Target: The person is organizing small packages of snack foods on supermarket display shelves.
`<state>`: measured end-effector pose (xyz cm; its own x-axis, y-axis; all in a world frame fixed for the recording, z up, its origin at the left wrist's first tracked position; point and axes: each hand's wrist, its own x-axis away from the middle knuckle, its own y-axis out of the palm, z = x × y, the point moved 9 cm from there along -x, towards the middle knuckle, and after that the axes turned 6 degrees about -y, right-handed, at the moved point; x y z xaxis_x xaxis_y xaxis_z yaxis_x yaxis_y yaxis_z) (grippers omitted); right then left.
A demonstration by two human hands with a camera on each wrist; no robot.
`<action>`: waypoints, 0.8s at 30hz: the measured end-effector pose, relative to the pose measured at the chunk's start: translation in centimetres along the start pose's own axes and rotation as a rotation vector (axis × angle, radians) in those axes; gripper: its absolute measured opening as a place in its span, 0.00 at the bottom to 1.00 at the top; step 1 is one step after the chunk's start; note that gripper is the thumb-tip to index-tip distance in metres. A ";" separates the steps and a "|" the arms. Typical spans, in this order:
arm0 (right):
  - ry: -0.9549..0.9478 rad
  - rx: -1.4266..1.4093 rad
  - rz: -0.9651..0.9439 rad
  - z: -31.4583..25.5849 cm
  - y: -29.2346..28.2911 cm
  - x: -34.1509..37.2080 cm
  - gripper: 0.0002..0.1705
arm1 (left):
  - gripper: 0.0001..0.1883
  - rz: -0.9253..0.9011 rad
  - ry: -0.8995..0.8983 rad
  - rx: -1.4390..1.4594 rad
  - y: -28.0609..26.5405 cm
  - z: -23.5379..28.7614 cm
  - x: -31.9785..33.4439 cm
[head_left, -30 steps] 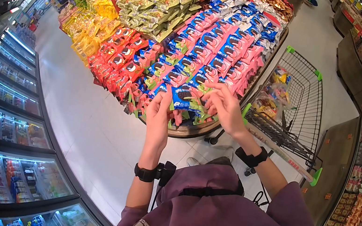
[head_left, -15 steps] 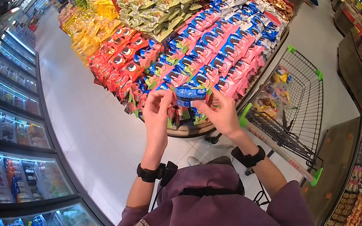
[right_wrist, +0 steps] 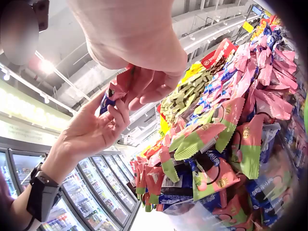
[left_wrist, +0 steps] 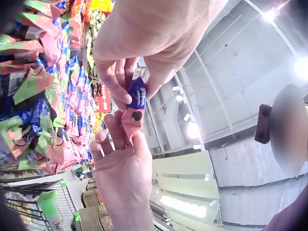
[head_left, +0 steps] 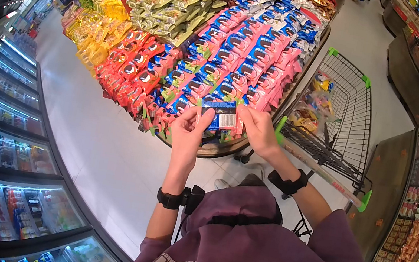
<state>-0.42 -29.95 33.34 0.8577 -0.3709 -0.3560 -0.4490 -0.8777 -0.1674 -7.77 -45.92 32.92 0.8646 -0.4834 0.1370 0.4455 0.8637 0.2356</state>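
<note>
Both hands hold a small blue-and-pink biscuit packet [head_left: 226,120] over the front edge of the display. Its barcode side faces up in the head view. My left hand [head_left: 185,134] pinches the left end, thumb lying across the wrapper. At the right end, my right hand [head_left: 261,132] pinches the packet between thumb and fingers. The left wrist view shows the packet edge-on, its blue part [left_wrist: 138,94] by the left fingers and its pink part by the right. Right behind it lie rows of similar blue-and-pink packets [head_left: 239,67].
Red packets [head_left: 129,63], green packets [head_left: 172,1] and yellow packets [head_left: 98,39] fill the rest of the display. A shopping cart [head_left: 341,113] with several bagged goods stands to the right. Glass-topped freezers [head_left: 25,206] line the left side, and more shelves [head_left: 408,228] stand at far right.
The packet has turned from its picture side to its barcode side. Half a second ago the right hand held it while the left fingers were loose beside it; now both hands pinch it.
</note>
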 end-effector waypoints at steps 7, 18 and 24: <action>0.051 -0.004 -0.020 1.7 -1.5 -0.4 0.25 | 0.09 0.058 0.023 0.068 0.3 -0.8 -0.8; 0.138 -0.144 -0.170 1.9 -2.6 -2.6 0.15 | 0.11 0.025 0.032 -0.062 3.6 1.2 -2.1; 0.142 -0.191 -0.246 -0.2 -3.4 -3.7 0.15 | 0.16 -0.083 0.079 0.047 5.7 1.4 -2.8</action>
<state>-2.04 -25.69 35.40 0.9670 -0.1677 -0.1921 -0.1807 -0.9822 -0.0520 -7.98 -39.80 35.22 0.8418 -0.5384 0.0396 0.5064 0.8129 0.2877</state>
